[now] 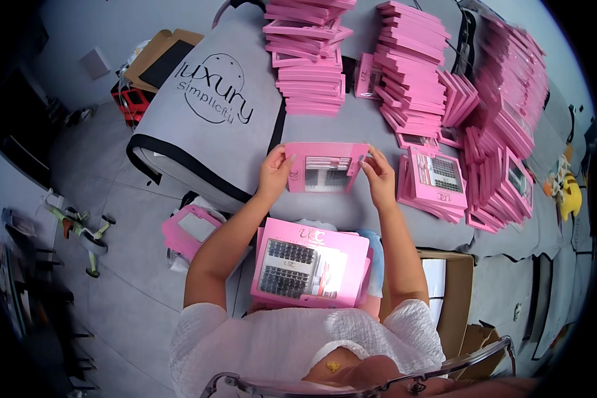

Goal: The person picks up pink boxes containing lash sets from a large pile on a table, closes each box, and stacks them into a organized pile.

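Observation:
My left hand and my right hand grip opposite ends of a flat pink cardboard package. It is tilted up in front of the grey sofa seat. Through its clear window show slim tools and dark rows like false-lash clusters. On my lap lies a pile of similar packages; the top one, a pink lash kit, faces up with light glaring on its window. To the right of my right hand, another windowed lash kit tops a low, slanted pile on the sofa.
Behind the held package rise a left stack, a middle stack and a leaning right stack of pink packages. A grey cover drapes the sofa at left. Pink windowed sleeves lie lower left. An open carton stands lower right.

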Tool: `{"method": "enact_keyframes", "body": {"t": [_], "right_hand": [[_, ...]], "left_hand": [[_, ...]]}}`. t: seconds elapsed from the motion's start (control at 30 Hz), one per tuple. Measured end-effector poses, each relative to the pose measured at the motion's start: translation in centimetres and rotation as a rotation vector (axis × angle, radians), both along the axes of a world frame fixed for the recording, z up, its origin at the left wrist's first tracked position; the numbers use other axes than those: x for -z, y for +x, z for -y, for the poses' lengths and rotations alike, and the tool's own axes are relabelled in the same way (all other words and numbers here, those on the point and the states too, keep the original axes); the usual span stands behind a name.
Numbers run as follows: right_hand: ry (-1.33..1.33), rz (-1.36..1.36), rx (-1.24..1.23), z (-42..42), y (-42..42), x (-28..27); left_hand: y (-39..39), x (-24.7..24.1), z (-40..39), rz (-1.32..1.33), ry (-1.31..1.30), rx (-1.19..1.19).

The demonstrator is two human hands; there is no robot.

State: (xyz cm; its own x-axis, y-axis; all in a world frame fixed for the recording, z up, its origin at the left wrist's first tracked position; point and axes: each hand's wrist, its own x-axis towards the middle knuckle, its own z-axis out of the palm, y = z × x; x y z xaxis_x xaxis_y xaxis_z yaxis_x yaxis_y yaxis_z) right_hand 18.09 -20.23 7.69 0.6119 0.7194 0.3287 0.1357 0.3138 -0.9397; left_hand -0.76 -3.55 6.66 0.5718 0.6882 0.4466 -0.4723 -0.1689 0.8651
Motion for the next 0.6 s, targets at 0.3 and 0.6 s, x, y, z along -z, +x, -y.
{"method": "enact_keyframes", "body": {"t": [0.3,0.6], "right_hand": [[0.099,0.132,-0.015,-0.9,-1.6,-0.6],[-0.038,0.207,0.303,-1.1,-4.4,-4.9]], "left_hand": [[-0.3,0.0,-1.5,-0.006,-0.049,0.012],[0.1,-3.7,0.9,-0.087,0.102,-0.208]]}}
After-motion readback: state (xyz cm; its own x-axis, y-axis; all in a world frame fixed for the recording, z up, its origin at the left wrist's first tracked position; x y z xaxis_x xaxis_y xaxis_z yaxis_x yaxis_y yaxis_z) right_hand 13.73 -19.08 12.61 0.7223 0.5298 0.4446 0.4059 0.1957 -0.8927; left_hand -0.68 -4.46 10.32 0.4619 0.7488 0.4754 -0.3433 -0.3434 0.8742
